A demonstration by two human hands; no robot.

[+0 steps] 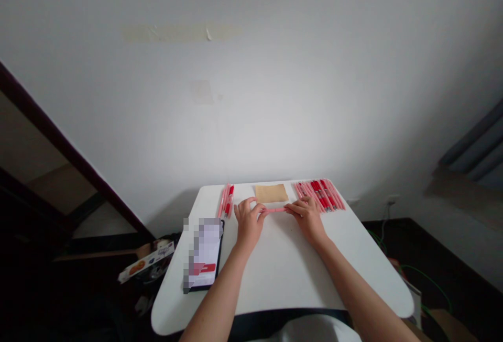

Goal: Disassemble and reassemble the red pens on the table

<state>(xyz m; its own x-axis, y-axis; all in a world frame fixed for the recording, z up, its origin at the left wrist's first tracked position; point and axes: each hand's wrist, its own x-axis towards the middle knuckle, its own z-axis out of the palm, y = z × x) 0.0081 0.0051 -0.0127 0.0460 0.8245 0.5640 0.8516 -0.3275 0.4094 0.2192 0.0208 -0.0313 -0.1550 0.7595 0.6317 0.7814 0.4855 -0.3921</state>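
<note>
A slim pink pen [276, 210] lies crosswise between my two hands, low over the white table. Its left end is pinched in the fingers of my left hand [250, 219]. At its right end, my right hand [307, 217] closes its fingertips on it. Just beyond the pen is a tan rectangular piece of paper or cloth [272, 193]. Several pink and red pens [320, 195] lie side by side past my right hand. A smaller group of pink and red pens [226, 200] lies to the left of my left hand.
A phone [208, 253] with a lit, partly pixelated screen lies at the left of the white table [291, 279]. The table's far edge meets a pale wall [251, 122]. A printed box [147, 262] is on the floor at left, and green cables [428, 279] run at right.
</note>
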